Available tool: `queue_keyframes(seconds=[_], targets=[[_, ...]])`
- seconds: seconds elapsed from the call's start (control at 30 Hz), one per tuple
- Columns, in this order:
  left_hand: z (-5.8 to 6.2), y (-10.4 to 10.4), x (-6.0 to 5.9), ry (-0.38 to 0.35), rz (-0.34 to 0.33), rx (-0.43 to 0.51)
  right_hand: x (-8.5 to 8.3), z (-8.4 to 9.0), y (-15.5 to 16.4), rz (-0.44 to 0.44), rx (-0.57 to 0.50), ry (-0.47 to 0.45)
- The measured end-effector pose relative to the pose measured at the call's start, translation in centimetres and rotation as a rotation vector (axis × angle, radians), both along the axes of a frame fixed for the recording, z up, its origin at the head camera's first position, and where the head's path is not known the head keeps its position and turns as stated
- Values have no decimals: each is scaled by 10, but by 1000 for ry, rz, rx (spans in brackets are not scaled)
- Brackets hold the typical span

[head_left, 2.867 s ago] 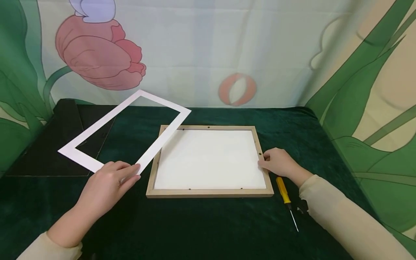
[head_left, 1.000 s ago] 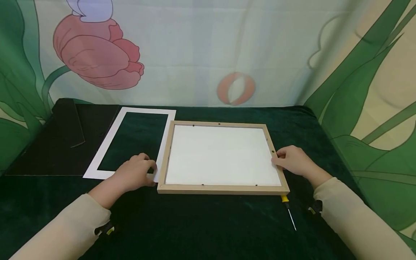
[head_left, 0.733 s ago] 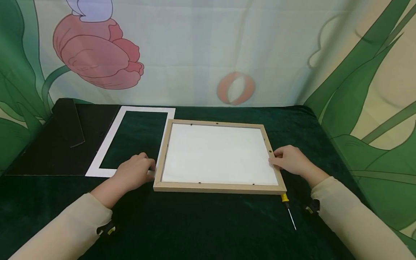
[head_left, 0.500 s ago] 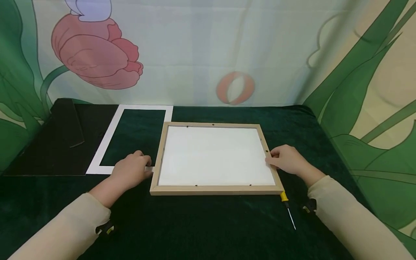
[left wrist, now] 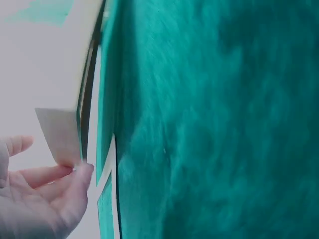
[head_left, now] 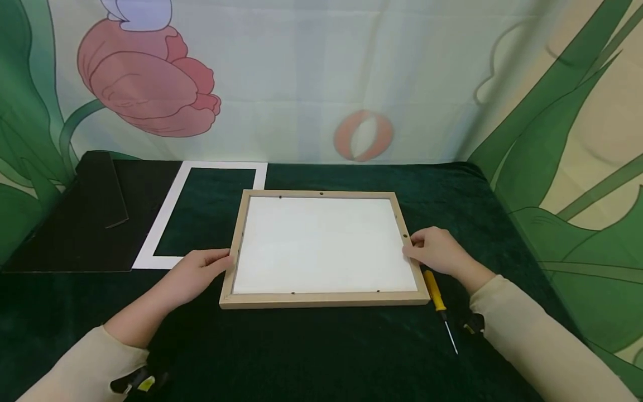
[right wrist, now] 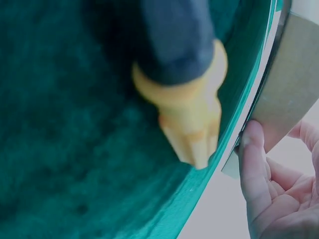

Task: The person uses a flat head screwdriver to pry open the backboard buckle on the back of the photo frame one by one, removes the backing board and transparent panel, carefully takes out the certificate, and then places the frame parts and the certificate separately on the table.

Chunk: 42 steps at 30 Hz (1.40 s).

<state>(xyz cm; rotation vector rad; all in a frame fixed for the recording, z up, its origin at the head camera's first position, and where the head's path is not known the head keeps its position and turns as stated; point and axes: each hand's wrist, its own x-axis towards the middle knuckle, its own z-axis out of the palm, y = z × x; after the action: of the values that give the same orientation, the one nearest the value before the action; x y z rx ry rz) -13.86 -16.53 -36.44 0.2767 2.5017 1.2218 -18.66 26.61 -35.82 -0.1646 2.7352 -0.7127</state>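
A light wooden picture frame (head_left: 321, 300) with a white sheet (head_left: 326, 245) inside it lies in the middle of the head view, back side up, small dark fasteners along its inner edges. My left hand (head_left: 196, 273) grips the frame's left side; the left wrist view has its fingertips (left wrist: 82, 174) at the wooden edge. On the opposite side my right hand (head_left: 434, 249) pinches the right rail, thumb on top. In the right wrist view its fingers (right wrist: 254, 144) hold the rail. A yellow-handled screwdriver (head_left: 435, 291) lies beside the frame's lower right corner.
A white mat border (head_left: 166, 215) lies behind my left hand, its right part covered by the frame. Left of it is a black backing board (head_left: 65, 240) with a folded stand flap (head_left: 108, 190). Dark green cloth (head_left: 321, 357) covers the table; a printed curtain (head_left: 281, 72) hangs behind.
The white mat border went from my left hand down onto the cloth. My left hand then took the frame's left side. The frame shifted right, then back left, uncovering the screwdriver handle.
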Motion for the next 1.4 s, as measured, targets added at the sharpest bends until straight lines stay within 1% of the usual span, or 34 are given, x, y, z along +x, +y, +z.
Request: queue_keyframes(seconds=[0.07, 0.2, 0.23, 0.3, 0.37, 0.47, 0.5, 0.57, 0.7, 0.87, 0.93, 1.03, 1.1, 1.13, 1.2, 1.27, 1.3, 1.33, 1.4], targets=[[1, -4, 2, -71, 32, 106, 1, 0, -2, 7, -2, 6], [1, -9, 3, -260, 104, 387, 2, -1, -5, 9, -4, 19], [1, -9, 3, -300, 116, 450, 2, -2, -6, 10, -3, 22], [1, -9, 3, -366, 119, 558, 2, -3, -7, 9, -4, 23], [1, -8, 3, -410, 121, 630, 2, -5, -9, 11, -4, 18], [0, -8, 3, -432, 127, 663, 3, -6, -10, 11, 0, 6], [-1, -8, 3, -434, 126, 656, 4, -6, -11, 11, 2, 4], [-2, -9, 4, -421, 115, 611, 5, -6, -12, 17, 10, 4], [-5, -12, 6, -349, 77, 447, 9, -6, -14, 33, 22, 13], [-7, -12, 9, -269, 53, 239, 13, -5, -16, 54, 44, 10], [-9, -11, 10, -232, 36, 152, 15, -5, -18, 67, 56, 2], [-12, -10, 10, -147, 11, 8, 16, -7, -20, 85, 64, -6], [-14, -7, 10, -90, -2, -75, 18, -7, -22, 102, 88, 14], [-14, -6, 10, -68, -7, -112, 19, -7, -23, 114, 115, 44], [-13, -4, 9, -45, -12, -173, 21, -4, -24, 170, 167, 110], [-10, -2, 9, -36, -20, -215, 25, 0, -25, 277, 190, 157], [-8, -1, 10, -37, -23, -227, 27, 1, -25, 337, 188, 165], [-7, 0, 10, -43, -25, -234, 29, 2, -25, 407, 183, 161], [-6, 0, 10, -53, -29, -242, 32, 3, -24, 530, 134, 100]])
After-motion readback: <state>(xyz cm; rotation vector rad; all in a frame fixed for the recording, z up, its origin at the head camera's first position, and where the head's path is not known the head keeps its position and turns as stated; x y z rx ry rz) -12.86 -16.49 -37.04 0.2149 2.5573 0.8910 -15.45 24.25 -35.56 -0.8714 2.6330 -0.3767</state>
